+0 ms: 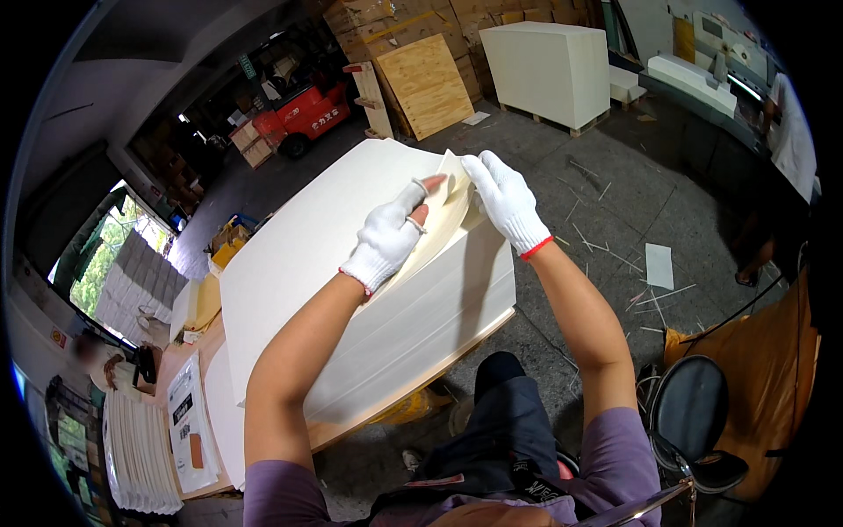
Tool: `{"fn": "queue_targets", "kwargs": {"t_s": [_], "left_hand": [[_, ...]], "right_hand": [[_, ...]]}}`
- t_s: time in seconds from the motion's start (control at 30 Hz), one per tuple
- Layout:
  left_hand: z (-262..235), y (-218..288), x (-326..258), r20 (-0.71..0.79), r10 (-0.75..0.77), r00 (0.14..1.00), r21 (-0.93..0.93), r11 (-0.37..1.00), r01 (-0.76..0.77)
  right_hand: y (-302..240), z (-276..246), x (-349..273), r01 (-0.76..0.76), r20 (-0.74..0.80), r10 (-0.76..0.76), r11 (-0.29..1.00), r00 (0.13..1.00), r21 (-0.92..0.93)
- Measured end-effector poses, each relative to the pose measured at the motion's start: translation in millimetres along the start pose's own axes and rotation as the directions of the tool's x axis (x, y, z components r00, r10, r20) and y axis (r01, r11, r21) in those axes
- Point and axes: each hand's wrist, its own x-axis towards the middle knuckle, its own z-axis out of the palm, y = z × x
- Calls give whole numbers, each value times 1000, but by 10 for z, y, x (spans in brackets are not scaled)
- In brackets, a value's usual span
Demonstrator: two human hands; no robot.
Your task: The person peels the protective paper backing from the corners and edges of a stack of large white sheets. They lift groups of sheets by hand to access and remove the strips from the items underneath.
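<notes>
A tall stack of large white paper sheets is in front of me, its near right corner lifted and curling upward. My right hand, in a white knit glove with a red cuff, is closed at this lifted corner, fingers together, the thumb hidden. On the stack's top, just left of the curl, rests my left hand. Its white glove leaves the thumb and index tips bare; these two are apart beside the bent sheets. Whether any sheet lies between them is hard to see.
A wooden table bears the stack. Beyond stand a red forklift, a plywood board and a large white paper block on a pallet. Paper strips litter the floor. A black stool is at right; a person stands far right.
</notes>
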Motion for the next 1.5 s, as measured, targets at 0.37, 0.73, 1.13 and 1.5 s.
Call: {"fn": "queue_targets", "kwargs": {"t_s": [0.37,0.73,1.13,1.5], "left_hand": [[4,146,-44,56,-88,995,164,983,78],[-3,180,-54,51,-28,998,250,968,14],[51,186,-58,34,50,998,337,940,-58],[60,288,-69,63,-16,998,416,909,-12]], "right_hand": [[-23,-7,-20,-35,-4,35,999,999,26],[-38,-21,-31,-35,5,35,999,999,25],[-35,-23,-29,-60,6,60,998,998,23],[2,-7,-45,-20,-30,20,1000,999,7]]}}
